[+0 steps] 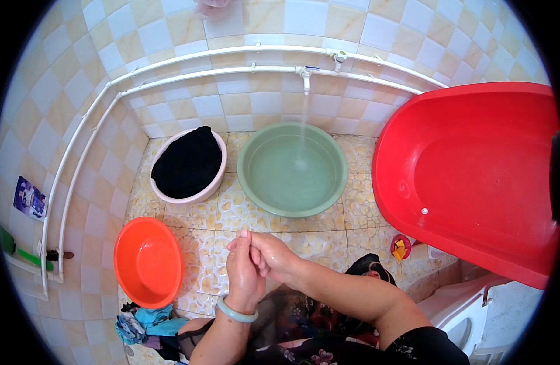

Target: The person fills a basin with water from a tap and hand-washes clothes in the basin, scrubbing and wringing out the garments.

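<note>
Dark floral clothing (322, 354) sits closest to the lens, forearms reaching out past it; left hand (243, 272) (pale bangle (236, 311) on that wrist) and right hand (276, 254) meet over the tiled floor (310, 246). Grip on both: closed, pressed together, fingers curled in — can't tell if anything small is tucked between. Skin looks wet. Nearest vessel is the green basin (254, 198), just beyond, water (286, 179) in it, tap (305, 79) running. Black cloth (189, 163) heaps in the pink basin (202, 196); orange basin (147, 261) lies to the left. For the hand contact, my judgement: light, even pressure, fingers worked against each other, bangle clear — ideally over the green basin, so drips miss the floor.
</note>
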Motion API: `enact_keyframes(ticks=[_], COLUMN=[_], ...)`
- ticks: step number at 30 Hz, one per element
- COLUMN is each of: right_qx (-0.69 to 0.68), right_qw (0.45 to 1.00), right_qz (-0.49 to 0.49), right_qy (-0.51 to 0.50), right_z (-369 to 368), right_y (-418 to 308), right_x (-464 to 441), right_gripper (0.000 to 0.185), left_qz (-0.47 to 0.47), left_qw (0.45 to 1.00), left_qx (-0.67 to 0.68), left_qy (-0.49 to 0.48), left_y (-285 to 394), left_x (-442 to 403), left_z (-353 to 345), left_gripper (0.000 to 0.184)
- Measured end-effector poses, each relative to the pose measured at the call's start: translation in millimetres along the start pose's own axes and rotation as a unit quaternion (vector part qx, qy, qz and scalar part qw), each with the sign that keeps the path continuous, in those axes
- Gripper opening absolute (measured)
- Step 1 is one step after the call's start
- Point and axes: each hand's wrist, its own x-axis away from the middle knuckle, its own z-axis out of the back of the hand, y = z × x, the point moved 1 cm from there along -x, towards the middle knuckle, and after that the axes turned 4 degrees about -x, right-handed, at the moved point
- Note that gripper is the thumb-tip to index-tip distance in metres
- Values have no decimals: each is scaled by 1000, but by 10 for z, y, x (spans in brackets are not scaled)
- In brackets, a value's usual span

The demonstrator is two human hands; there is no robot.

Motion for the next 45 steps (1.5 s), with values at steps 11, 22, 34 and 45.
enact_keyframes(ticks=[11,22,34,45], right_qx=[-3,-3,2,3], right_qw=[1000,1000,1000,1000], right_qz=[-5,-2,0,-8], right_qy=[9,8,-13,2], right_z=[-17,-18,-17,-54], right_y=[-15,-18,-30,-7], right_x=[17,10,23,-5], right_gripper=[40,40,41,40], left_qz=[-7,-7,3,-8], left_qw=[1000,1000,1000,1000], left_qx=[-5,-6,-8,-6], left_qy=[-1,-1,9,-4], left_y=[12,-2,-6,27], left_x=[10,-1,-9,6], left_z=[-23,-6,25,25], left_gripper=[49,50,50,49])
